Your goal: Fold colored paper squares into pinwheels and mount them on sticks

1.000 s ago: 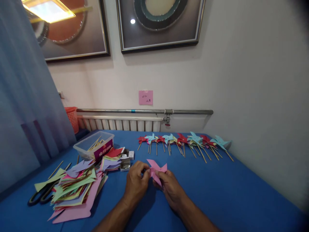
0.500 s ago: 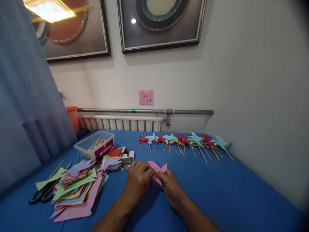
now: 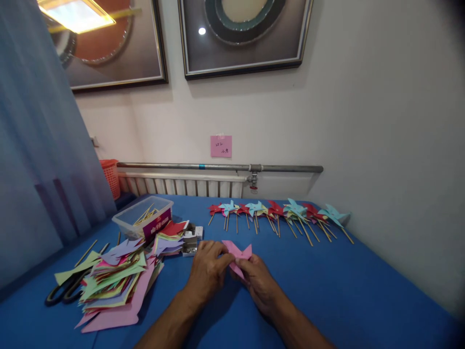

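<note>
A pink paper pinwheel (image 3: 238,252), with its points folded inward, is held between my two hands above the blue table. My left hand (image 3: 208,266) pinches its left side with thumb and fingers. From the right, my right hand (image 3: 257,280) grips it, thumb on the front near the middle. The fingertips behind the paper are hidden. I cannot tell whether a pin is between the fingers. Left of my left hand stand small open boxes (image 3: 190,245) with tiny metal bits inside.
Finished pinwheels on sticks (image 3: 276,210) lie in a row at the back. At left are a stack of cut coloured paper (image 3: 112,286), black-handled scissors (image 3: 69,291) and a clear plastic tub (image 3: 125,220) holding wooden sticks. The blue table (image 3: 345,291) meets a wall with a pipe (image 3: 290,168).
Almost nothing differs. Both hands keep hold of the pink paper with only tiny finger shifts, and the whole view has moved very slightly.
</note>
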Available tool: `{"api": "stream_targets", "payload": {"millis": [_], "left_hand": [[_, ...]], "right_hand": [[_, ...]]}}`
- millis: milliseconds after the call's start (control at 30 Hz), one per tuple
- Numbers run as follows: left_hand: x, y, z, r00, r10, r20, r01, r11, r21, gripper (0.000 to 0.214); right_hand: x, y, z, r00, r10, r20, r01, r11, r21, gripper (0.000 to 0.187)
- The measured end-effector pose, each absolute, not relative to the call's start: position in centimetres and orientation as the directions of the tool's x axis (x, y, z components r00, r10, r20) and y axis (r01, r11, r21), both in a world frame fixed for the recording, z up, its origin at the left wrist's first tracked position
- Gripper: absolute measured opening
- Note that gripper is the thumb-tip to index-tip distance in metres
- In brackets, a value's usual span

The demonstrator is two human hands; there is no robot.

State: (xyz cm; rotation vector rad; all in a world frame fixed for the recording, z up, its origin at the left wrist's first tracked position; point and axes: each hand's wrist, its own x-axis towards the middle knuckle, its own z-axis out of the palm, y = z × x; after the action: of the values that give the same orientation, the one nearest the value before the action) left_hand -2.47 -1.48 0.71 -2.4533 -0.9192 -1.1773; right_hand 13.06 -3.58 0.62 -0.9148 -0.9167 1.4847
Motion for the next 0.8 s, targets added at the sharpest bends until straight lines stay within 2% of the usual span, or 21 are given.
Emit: {"api": "stream_targets", "payload": {"millis": [200, 300, 400, 500, 567, 633, 700, 800], "left_hand": [[-2.4, -1.6, 1.1, 0.499, 0.402, 0.767, 0.678, -0.733, -0.057, 0.024], [-2.4, -1.8, 1.2, 0.509, 0.414, 0.755, 0.656, -0.754, -0.029, 0.025], [-2.5, -2.1, 1.2, 0.424, 0.501, 0.755, 0.626, -0.764, 0.155, 0.024], [-2.6, -1.9, 1.3, 0.212, 0.673, 0.709, 0.558, -0.679, 0.477, 0.024], [-2.6, -1.4, 1.2, 0.065, 0.826, 0.56, 0.435, -0.528, 0.729, 0.023], [-2.4, -1.0, 1.0, 0.011, 0.947, 0.321, 0.231, -0.315, 0.921, 0.022], [-2.0, -0.7, 0.7, 0.076, 0.99, 0.119, 0.014, -0.12, 0.993, 0.025], [-1.3, -0.7, 0.2, 0.2, 0.98, -0.002, -0.178, 0.038, 0.983, 0.029]], "right_hand": [[13.0, -3.6, 0.6, -0.066, 0.997, -0.038, -0.386, -0.06, -0.92, 0.028], [13.2, -2.8, -0.7, -0.022, 0.999, -0.025, -0.359, -0.031, -0.933, 0.027], [13.6, -1.8, -1.8, 0.078, 0.997, -0.005, -0.252, 0.015, -0.968, 0.025], [14.0, -1.4, -2.1, 0.138, 0.99, 0.012, -0.158, 0.034, -0.987, 0.022], [14.1, -1.4, -2.0, 0.131, 0.991, 0.01, -0.151, 0.03, -0.988, 0.022], [14.0, -1.7, -1.7, 0.104, 0.994, 0.019, -0.155, 0.035, -0.987, 0.021], [13.8, -2.0, -1.5, 0.08, 0.996, 0.035, -0.148, 0.047, -0.988, 0.02], [13.4, -2.4, -1.3, 0.055, 0.997, 0.059, -0.099, 0.064, -0.993, 0.019]]}}
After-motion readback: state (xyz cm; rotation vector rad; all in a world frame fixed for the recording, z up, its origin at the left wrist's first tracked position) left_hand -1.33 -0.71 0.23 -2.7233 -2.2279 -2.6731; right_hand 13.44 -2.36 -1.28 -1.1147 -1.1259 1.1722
